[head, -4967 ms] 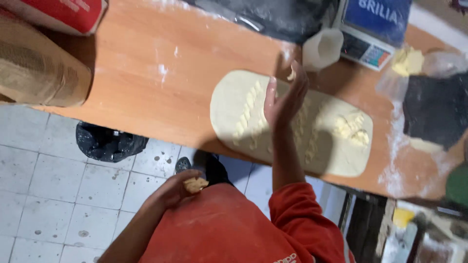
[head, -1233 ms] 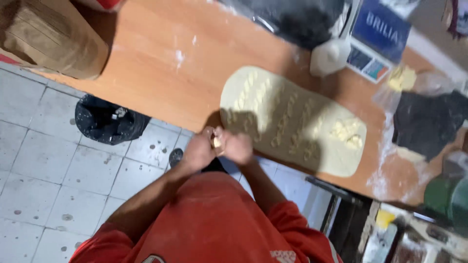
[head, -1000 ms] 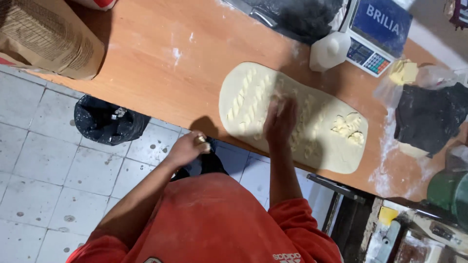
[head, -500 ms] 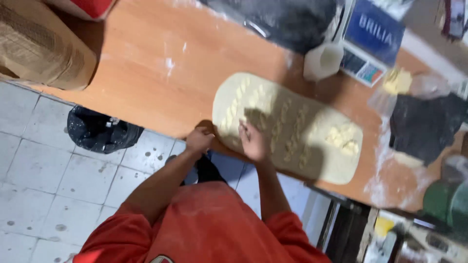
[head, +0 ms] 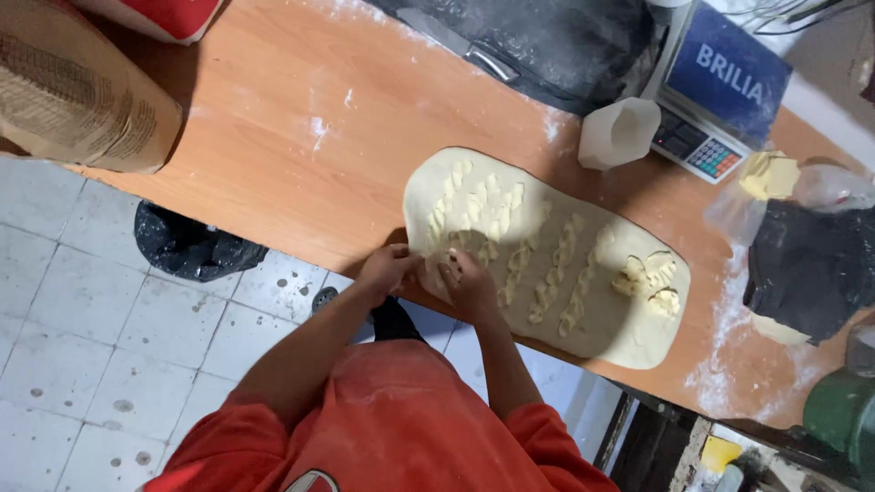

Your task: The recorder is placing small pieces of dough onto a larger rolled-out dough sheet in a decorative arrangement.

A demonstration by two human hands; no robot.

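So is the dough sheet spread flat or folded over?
Spread flat: the dough sheet lies open on the wooden table, with rows of pale dabs across its top.

Orange wooden table [head: 273, 137] dusted with flour; spotted white tiled floor [head: 73, 346] beneath.

1. Even, fairly bright indoor light falls from above on the desk [head: 301, 155].
2. Soft shadows lie beside the brown sack [head: 77, 96] at the desk's left edge.
3. Focus is slightly soft throughout; no strong glare.
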